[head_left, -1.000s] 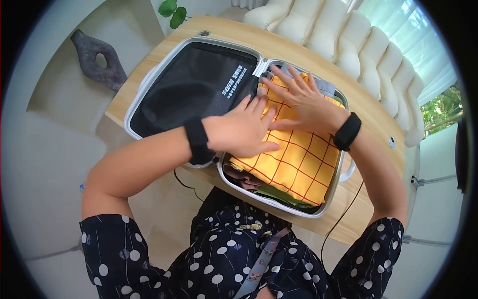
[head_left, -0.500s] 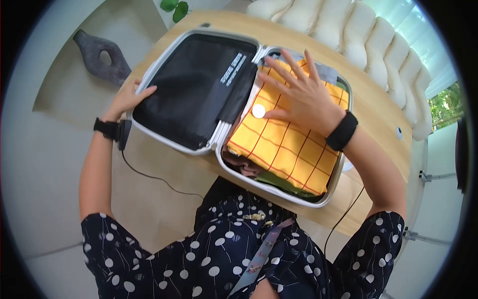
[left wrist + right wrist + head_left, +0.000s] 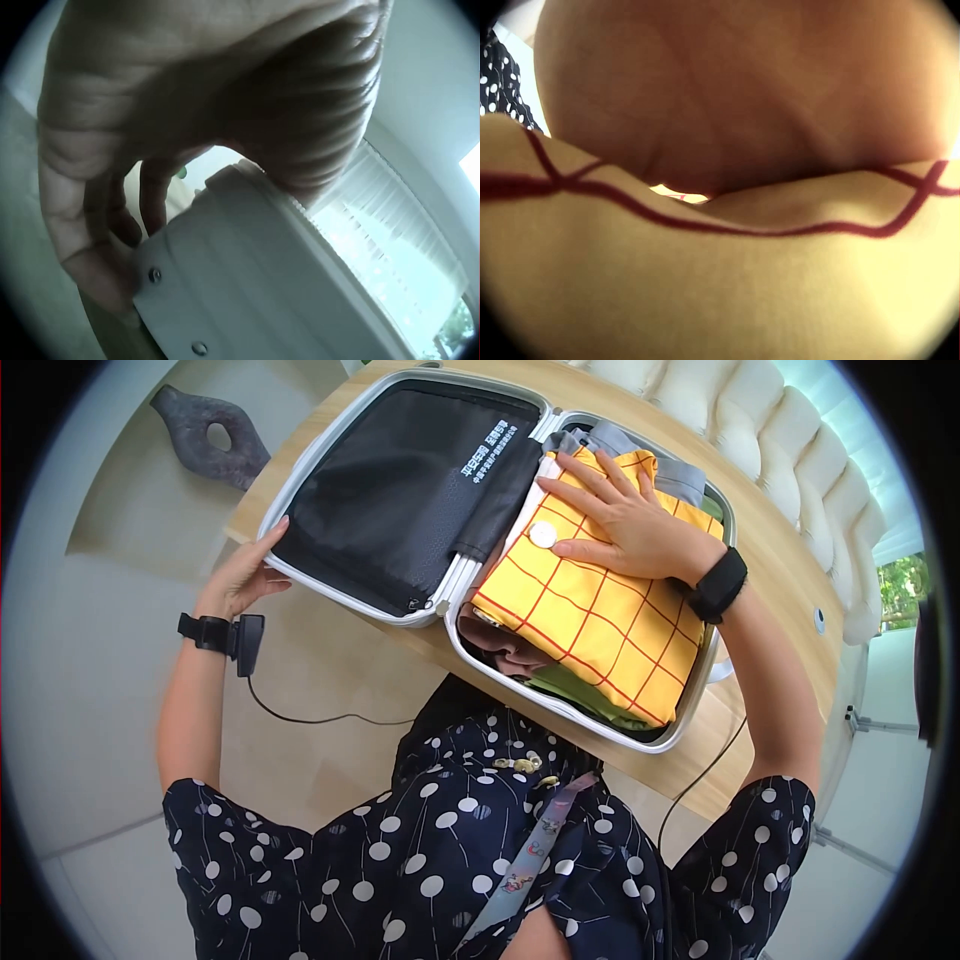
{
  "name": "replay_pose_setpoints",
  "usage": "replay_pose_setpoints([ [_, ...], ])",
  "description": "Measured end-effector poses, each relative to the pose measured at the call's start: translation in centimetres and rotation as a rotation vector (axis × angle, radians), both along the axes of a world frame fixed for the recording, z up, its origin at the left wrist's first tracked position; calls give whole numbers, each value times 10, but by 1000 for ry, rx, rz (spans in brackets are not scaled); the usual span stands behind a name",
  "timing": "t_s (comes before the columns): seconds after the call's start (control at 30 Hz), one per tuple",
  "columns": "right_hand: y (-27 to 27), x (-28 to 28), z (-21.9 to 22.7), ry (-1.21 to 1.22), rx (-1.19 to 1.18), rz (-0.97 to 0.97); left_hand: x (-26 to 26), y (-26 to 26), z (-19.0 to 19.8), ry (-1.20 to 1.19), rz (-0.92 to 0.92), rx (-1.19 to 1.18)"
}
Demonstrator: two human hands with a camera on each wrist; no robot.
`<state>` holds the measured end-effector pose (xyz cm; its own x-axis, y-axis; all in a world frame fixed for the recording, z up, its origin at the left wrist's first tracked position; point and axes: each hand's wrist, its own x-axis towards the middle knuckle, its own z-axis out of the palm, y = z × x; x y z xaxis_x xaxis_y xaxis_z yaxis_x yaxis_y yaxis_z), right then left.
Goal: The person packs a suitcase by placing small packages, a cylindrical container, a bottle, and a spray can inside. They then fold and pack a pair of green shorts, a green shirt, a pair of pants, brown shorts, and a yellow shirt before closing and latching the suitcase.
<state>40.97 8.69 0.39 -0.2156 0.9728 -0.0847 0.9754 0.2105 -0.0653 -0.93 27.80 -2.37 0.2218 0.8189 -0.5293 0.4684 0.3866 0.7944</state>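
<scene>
An open suitcase (image 3: 560, 718) lies on the table, its left half lined with a zipped black panel (image 3: 390, 490). My left hand (image 3: 240, 572) holds the outer front corner of that half; in the left wrist view the thumb and fingers stand on either side of the pale shell (image 3: 247, 262). Folded yellow cloth with red check lines (image 3: 600, 625) fills the right half. My right hand (image 3: 640, 532) presses on it, fingers spread and straight. A white round piece (image 3: 543, 535) shows beside the right thumb. Grey cloth (image 3: 682, 482) and green cloth (image 3: 585, 695) peek out underneath.
The wooden table (image 3: 790, 650) reaches past the suitcase on the right. A dark cable (image 3: 330, 717) hangs from the left wrist camera (image 3: 248, 645). Behind the table stands a cream padded seat (image 3: 740, 420), and a grey sculpture (image 3: 210, 435) is at the left.
My left hand has left the yellow cloth and moved left to the suitcase's outer corner, now holding it. My right hand has settled flatter on the cloth. A white round piece has come into sight.
</scene>
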Motion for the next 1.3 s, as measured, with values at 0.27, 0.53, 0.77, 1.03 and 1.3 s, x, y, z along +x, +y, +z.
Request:
replay_pose_setpoints([
  [0.27, -1, 2, -2, -9, 44, 7, -4, 6, 11, 132, -88, 204],
  [0.53, -4, -2, 6, 12, -17, -21, 30, 16, 28, -42, 138, 513],
  [0.77, 0, -1, -9, -74, 82, 15, 50, -37, 96, 197, 206, 1430],
  [1.03, 8, 0, -15, -11, 16, -41, 144, -208, 134, 293, -63, 1996],
  [1.3, 8, 8, -21, -31, 107, -19, 199, -278, 72, 305, -483, 2078],
])
